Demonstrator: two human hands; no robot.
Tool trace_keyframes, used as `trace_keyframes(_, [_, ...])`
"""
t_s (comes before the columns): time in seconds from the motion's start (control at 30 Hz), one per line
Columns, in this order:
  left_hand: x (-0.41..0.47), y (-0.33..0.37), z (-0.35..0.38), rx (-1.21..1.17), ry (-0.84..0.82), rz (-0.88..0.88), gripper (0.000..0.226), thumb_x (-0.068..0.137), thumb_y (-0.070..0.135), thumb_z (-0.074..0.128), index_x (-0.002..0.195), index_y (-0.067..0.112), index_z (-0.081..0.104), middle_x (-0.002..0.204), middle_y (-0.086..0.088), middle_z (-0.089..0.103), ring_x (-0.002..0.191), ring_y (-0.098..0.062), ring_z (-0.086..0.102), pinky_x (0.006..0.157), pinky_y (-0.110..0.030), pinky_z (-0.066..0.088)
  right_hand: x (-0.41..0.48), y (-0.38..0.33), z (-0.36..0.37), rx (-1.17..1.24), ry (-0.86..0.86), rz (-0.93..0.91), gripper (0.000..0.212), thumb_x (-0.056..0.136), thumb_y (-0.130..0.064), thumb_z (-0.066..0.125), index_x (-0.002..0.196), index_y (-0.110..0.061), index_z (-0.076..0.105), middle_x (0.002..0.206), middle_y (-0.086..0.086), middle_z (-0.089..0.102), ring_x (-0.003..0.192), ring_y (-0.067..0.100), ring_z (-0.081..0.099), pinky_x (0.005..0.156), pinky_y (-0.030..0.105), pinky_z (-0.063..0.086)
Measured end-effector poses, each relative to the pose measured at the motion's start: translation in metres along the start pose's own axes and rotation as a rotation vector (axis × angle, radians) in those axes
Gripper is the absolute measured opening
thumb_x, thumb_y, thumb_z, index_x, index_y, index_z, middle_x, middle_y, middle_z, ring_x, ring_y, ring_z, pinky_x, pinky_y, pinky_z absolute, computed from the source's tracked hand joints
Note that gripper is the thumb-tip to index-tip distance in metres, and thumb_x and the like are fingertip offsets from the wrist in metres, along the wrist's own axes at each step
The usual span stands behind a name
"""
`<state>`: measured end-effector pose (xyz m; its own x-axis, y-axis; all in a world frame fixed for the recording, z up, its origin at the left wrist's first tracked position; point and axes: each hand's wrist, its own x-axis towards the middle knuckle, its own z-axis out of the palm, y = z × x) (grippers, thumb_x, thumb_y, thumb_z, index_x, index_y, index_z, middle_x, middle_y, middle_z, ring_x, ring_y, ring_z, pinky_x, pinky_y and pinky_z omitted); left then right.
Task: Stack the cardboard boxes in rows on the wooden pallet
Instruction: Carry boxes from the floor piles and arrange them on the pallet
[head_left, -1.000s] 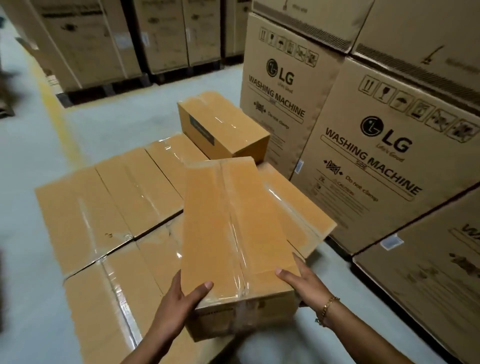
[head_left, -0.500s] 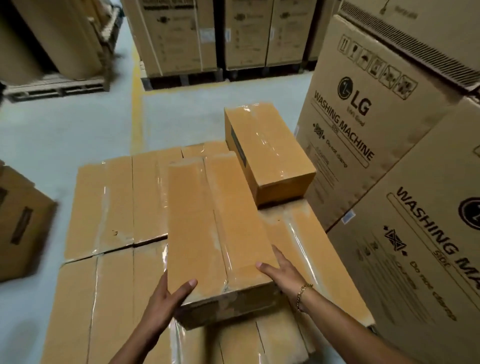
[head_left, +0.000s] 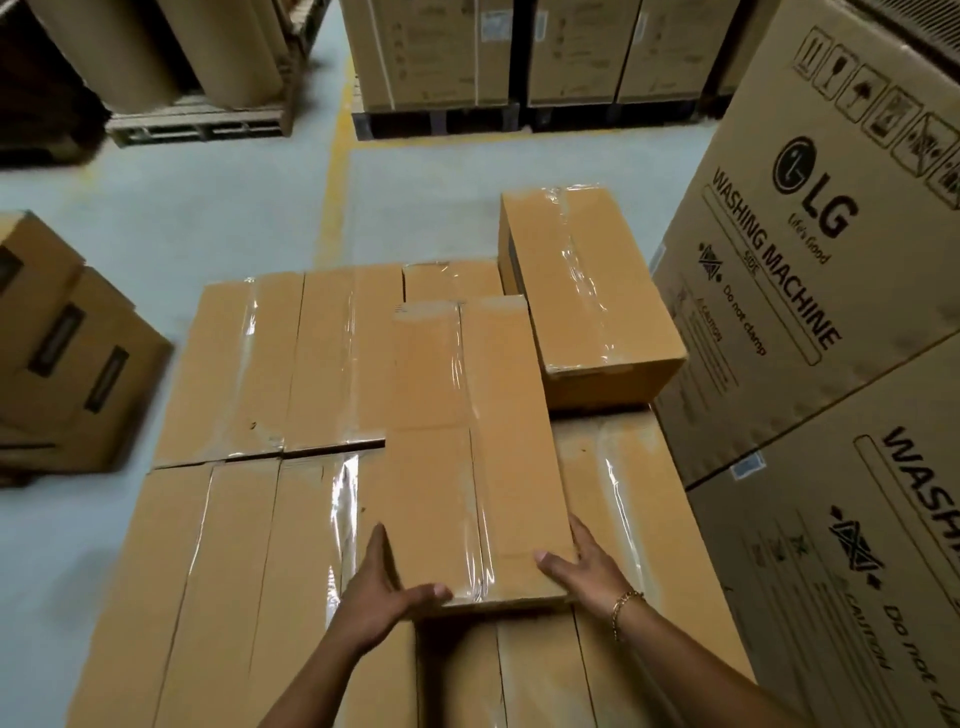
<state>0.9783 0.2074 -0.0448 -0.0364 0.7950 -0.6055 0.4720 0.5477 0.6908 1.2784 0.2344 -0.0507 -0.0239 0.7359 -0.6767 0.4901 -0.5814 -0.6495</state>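
Clamping second box (head_left: 467, 441) between left hand (head_left: 384, 597) and right hand (head_left: 587, 571), just left of first box (head_left: 587, 291), above full bottom layer (head_left: 249, 364), with upper row seemingly mostly unfilled.

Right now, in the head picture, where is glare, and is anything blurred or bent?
Head view: white glare on the tape strip left of the held box; the washing machine cartons at right lean, bent by the wide lens; the boxes at the left edge are softly blurred.

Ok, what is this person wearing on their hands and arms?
Neither the left hand nor the right hand is gloved, and no sleeves show. A thin gold-coloured chain bracelet sits on the right wrist; the left wrist is bare.
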Motion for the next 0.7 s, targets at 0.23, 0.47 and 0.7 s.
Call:
trace_keyframes(0.23, [-0.016, -0.032, 0.013, 0.240, 0.001, 0.035, 0.141, 0.066, 0.040, 0.092, 0.162, 0.020, -0.009, 0.170, 0.002, 0.010, 0.152, -0.021, 0.026, 0.112, -0.029, 0.032, -0.012, 0.025, 0.014, -0.363, 0.016, -0.045, 0.120, 0.075, -0.054, 0.079, 0.159, -0.027, -0.002, 0.164, -0.003, 0.023, 0.143, 0.021, 0.037, 0.112, 0.030, 0.037])
trace_keyframes(0.47, [-0.015, -0.050, 0.026, 0.276, 0.054, 0.000, 0.127, 0.081, 0.035, 0.083, 0.161, 0.024, -0.014, 0.165, 0.000, 0.030, 0.141, -0.021, 0.045, 0.095, -0.025, 0.042, -0.008, 0.042, 0.025, -0.780, 0.184, -0.076, 0.121, 0.078, -0.052, 0.075, 0.158, -0.022, -0.010, 0.167, -0.006, 0.004, 0.150, 0.019, 0.017, 0.117, 0.039, 0.026])
trace_keyframes(0.7, [0.018, -0.045, 0.019, 0.279, 0.162, 0.065, 0.113, 0.082, 0.044, 0.079, 0.162, 0.033, -0.001, 0.158, 0.012, 0.042, 0.136, -0.014, 0.050, 0.088, -0.021, 0.041, 0.032, 0.036, 0.001, -0.928, 0.229, -0.171, 0.110, 0.075, -0.067, 0.063, 0.159, -0.031, 0.002, 0.166, -0.005, -0.015, 0.153, 0.022, -0.010, 0.121, 0.042, 0.004])
